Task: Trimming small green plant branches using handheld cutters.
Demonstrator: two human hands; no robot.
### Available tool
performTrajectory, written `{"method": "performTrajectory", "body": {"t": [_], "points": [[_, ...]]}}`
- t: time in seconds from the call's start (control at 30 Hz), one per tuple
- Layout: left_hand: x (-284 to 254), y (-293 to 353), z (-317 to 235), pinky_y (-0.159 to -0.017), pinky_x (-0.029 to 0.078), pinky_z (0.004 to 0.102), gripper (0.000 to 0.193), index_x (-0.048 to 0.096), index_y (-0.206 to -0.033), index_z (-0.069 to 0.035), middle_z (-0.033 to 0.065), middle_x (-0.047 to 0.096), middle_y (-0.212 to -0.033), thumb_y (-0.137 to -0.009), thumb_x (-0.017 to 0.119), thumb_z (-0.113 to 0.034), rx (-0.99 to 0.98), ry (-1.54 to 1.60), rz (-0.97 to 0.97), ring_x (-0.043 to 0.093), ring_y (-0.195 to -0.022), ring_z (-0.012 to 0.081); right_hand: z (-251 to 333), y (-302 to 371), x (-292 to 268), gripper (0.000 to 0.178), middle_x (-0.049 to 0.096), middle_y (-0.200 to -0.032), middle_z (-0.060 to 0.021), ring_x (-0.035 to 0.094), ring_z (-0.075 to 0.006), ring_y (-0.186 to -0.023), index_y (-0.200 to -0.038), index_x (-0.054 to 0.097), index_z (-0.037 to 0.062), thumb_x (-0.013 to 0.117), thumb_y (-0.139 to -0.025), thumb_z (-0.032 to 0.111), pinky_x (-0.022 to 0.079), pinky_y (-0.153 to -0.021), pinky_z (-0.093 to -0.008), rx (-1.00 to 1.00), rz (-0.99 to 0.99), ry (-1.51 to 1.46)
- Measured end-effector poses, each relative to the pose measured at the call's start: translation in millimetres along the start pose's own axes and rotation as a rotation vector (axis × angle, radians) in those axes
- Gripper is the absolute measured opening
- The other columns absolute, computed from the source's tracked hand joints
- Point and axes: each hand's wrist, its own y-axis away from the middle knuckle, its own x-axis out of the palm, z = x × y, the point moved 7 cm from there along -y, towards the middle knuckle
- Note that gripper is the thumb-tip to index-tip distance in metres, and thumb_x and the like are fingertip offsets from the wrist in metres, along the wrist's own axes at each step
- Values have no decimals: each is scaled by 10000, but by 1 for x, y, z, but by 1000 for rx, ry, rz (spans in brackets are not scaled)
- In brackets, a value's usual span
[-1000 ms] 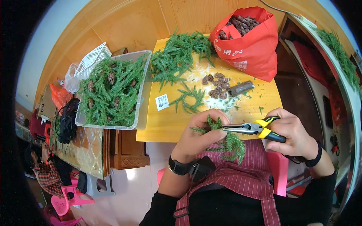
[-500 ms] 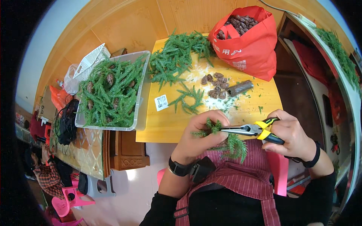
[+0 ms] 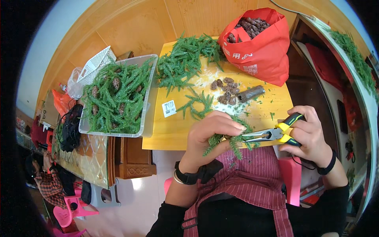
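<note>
Sprig [image 3: 236, 141] — at the surface's [image 3: 169, 132] near edge, your left fingers [image 3: 215, 125] clamped on it. Pliers [image 3: 272, 134] — your right fingers [image 3: 308, 115] wrapped round the handles, jaws parted. Open room: front left, between bin [image 3: 149, 85] and left fingers.

Plier handles [image 3: 289, 121] yellow and black, sprig [image 3: 236, 143] green, pinecones [image 3: 227, 87] brown, bag [image 3: 263, 55] red — table [image 3: 177, 132] yellow, apron [image 3: 252, 187] maroon with white pinstripes.

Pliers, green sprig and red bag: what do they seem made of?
Pliers: shiny grey metal head, given its glints; yellow-and-black grips, probably plastic or rubber. Green sprig: likely plastic, its needles evenly coloured, though it could be real. Red bag: matte, probably fabric, judging by its soft creases.
</note>
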Motion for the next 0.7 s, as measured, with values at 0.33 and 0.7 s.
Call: {"method": "performTrajectory", "body": {"t": [0.33,0.7], "points": [[3,1,-1,-739,416,346,99,638,-788,-53,110,666,-812,-702,589,-48,41,21,11,601,-721,211,4,-2,-8,348,593,-735,-51,543,-280,-890,-606,508,64,707,-591,349,406,-738,-426,-60,-44,88],[5,3,3,-742,439,344,225,629,-865,-51,94,659,-862,-670,564,42,37,128,89,600,-781,234,5,-4,-7,368,514,-659,-62,538,-297,-788,-633,514,50,707,-589,360,405,-671,-413,-103,-52,86]]}}
